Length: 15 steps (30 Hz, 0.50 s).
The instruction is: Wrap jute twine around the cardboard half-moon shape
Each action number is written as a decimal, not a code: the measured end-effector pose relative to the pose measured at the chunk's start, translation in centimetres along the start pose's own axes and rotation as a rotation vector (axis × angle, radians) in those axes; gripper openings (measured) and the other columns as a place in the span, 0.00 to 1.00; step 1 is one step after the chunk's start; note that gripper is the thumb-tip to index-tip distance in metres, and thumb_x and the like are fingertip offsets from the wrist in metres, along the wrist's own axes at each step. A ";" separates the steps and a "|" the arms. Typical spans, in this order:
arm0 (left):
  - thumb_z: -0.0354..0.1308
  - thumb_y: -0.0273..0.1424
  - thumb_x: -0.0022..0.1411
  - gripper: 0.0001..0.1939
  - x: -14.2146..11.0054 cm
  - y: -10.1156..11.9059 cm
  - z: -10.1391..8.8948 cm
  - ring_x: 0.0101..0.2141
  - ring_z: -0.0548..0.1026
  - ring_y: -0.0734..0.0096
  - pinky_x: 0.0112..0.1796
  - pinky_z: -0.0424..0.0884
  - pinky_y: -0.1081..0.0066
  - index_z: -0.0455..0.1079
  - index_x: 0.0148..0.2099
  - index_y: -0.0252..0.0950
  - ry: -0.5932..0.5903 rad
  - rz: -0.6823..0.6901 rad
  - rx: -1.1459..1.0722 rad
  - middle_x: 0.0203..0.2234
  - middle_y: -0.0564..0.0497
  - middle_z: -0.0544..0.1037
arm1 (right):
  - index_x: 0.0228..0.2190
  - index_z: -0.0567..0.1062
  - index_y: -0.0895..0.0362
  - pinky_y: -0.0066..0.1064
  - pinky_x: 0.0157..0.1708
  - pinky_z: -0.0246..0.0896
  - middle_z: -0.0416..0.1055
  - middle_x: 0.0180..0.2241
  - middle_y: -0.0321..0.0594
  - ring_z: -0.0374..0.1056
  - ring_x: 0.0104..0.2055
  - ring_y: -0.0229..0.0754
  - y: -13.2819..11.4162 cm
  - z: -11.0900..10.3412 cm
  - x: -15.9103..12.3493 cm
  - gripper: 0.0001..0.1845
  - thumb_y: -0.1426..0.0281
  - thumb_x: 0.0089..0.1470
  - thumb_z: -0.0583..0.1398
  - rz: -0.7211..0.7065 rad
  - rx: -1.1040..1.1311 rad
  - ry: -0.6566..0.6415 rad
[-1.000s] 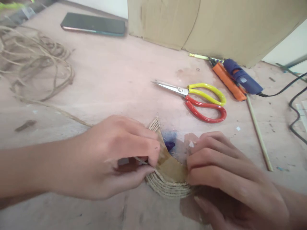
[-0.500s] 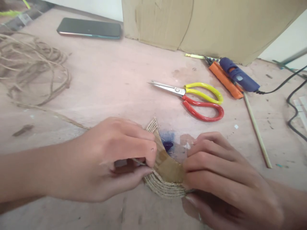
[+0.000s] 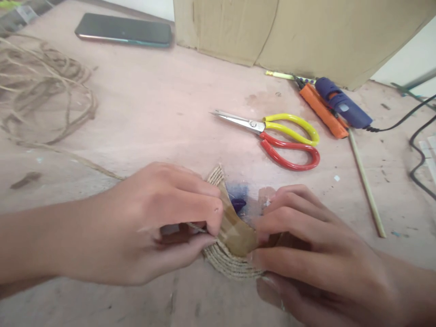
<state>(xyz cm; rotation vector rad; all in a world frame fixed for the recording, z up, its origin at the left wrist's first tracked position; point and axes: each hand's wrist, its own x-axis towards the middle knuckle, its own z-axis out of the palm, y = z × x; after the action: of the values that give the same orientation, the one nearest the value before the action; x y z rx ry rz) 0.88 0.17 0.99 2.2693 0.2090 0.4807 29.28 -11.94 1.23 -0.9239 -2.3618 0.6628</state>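
At nine o'clock, loose tan jute twine (image 3: 44,91) feeds toward the left hand (image 3: 160,222), pinched shut on the strand to press it against the curved twine-wrapped cardboard piece (image 3: 235,240) at six o'clock. The right hand (image 3: 306,245), fingers closed, steadies its other end.

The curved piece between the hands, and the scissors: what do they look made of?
The curved piece looks like brown cardboard, matte, edged with rows of coiled jute-like twine, fibrous and ribbed. The left hand and right hand both pinch it. The scissors have shiny metal blades; their glossy yellow and red handles look plastic-coated.
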 end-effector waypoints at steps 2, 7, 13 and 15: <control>0.61 0.23 0.78 0.08 -0.1 0.0 0.0 0.29 0.79 0.70 0.33 0.75 0.68 0.76 0.46 0.43 -0.001 0.002 -0.002 0.31 0.54 0.83 | 0.48 0.80 0.56 0.45 0.57 0.69 0.81 0.45 0.39 0.73 0.49 0.45 0.1 0.1 -0.2 0.11 0.80 0.67 0.66 0.001 0.023 0.020; 0.62 0.23 0.78 0.08 -0.4 -0.2 0.0 0.27 0.75 0.71 0.30 0.72 0.68 0.74 0.44 0.43 -0.011 0.015 -0.010 0.28 0.55 0.79 | 0.46 0.80 0.58 0.47 0.54 0.69 0.79 0.46 0.40 0.72 0.47 0.45 0.4 0.0 -0.5 0.06 0.76 0.68 0.68 0.019 0.099 0.037; 0.62 0.24 0.79 0.08 0.0 0.0 0.0 0.28 0.74 0.71 0.31 0.71 0.68 0.74 0.44 0.42 0.012 0.008 0.035 0.28 0.55 0.79 | 0.50 0.78 0.57 0.43 0.45 0.71 0.79 0.43 0.40 0.74 0.44 0.44 0.3 -0.4 0.2 0.12 0.78 0.67 0.63 0.120 0.142 0.062; 0.60 0.23 0.81 0.09 0.1 -0.1 -0.1 0.31 0.75 0.70 0.33 0.71 0.67 0.75 0.44 0.42 0.041 0.014 0.113 0.32 0.54 0.81 | 0.51 0.77 0.57 0.40 0.40 0.69 0.79 0.39 0.38 0.74 0.40 0.42 0.2 -0.4 0.5 0.13 0.79 0.66 0.62 0.153 0.138 0.073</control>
<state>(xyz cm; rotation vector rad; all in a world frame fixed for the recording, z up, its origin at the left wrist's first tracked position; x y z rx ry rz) 0.94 0.34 1.04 2.3735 0.2470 0.5348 29.32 -11.37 1.58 -1.0553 -2.1673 0.8259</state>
